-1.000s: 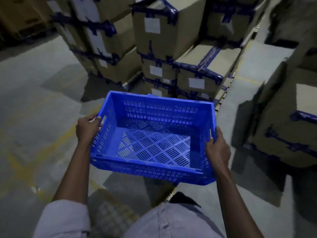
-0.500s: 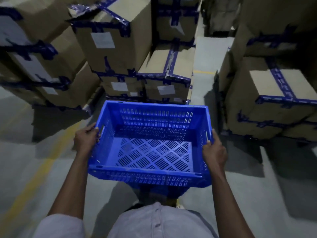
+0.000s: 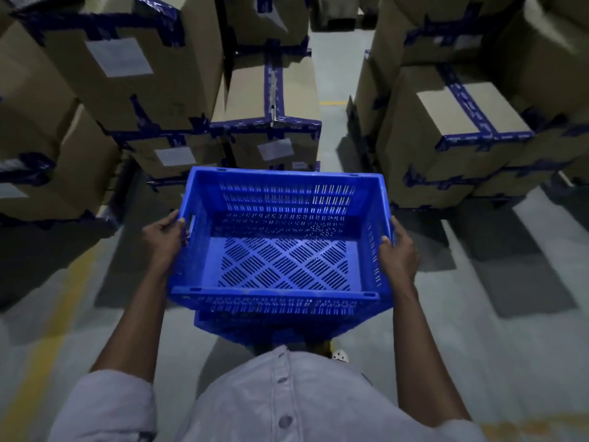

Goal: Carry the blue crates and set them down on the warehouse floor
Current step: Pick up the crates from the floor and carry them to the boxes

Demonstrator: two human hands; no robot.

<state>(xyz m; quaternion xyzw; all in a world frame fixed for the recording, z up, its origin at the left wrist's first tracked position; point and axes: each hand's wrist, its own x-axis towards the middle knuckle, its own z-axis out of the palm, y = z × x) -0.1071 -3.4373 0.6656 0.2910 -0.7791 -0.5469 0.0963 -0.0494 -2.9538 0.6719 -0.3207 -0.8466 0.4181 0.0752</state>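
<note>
A grey concrete warehouse floor [image 3: 478, 330] runs underfoot, with a worn yellow line [image 3: 54, 323] on the left. Stacked cardboard boxes [image 3: 134, 78] bound with dark blue tape rise on the left and ahead; another stack [image 3: 452, 129] stands on the right, and a narrow aisle [image 3: 334, 78] opens between them.

The blue crate [image 3: 280, 244] is empty, with slotted walls and a lattice bottom, and is carried in the air before the person's pale shirt [image 3: 287, 406]. The left hand [image 3: 164, 237] closes its grip around the left rim; the right hand [image 3: 398, 253] clamps the right rim. Bare floor lies on both sides of the crate.
</note>
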